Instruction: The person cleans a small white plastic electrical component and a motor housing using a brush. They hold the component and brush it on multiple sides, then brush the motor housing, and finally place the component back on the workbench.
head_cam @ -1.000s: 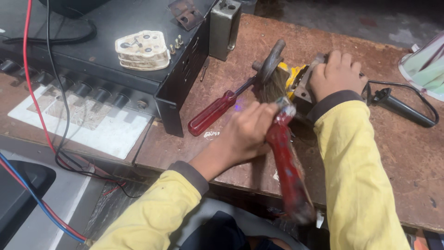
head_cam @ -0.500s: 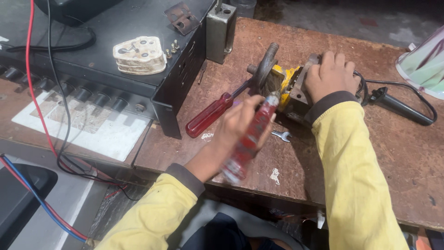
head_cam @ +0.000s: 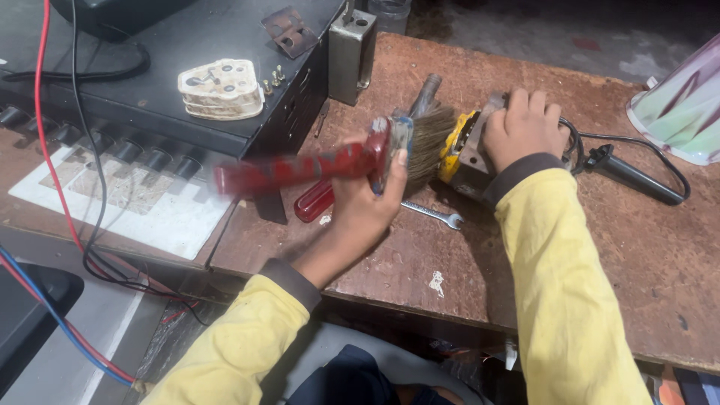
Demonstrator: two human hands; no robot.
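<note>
The left hand (head_cam: 367, 199) is closed around a red-handled brush (head_cam: 352, 159) (its handle is blurred), holding it over the wooden counter (head_cam: 600, 247) with the bristles touching a yellow power tool (head_cam: 461, 154). The right hand (head_cam: 523, 129) presses on this tool with fingers curled over it. Under the brush lie a red screwdriver (head_cam: 315, 202) and a small wrench (head_cam: 433, 215).

Bare worktop (head_cam: 637, 247) lies open at right and along the near edge. Passage at left is blocked by the black box (head_cam: 225, 90); ahead, by the metal block (head_cam: 351, 52). A small spanner (head_cam: 433, 215) and black side handle (head_cam: 630, 178) lie in the way.
</note>
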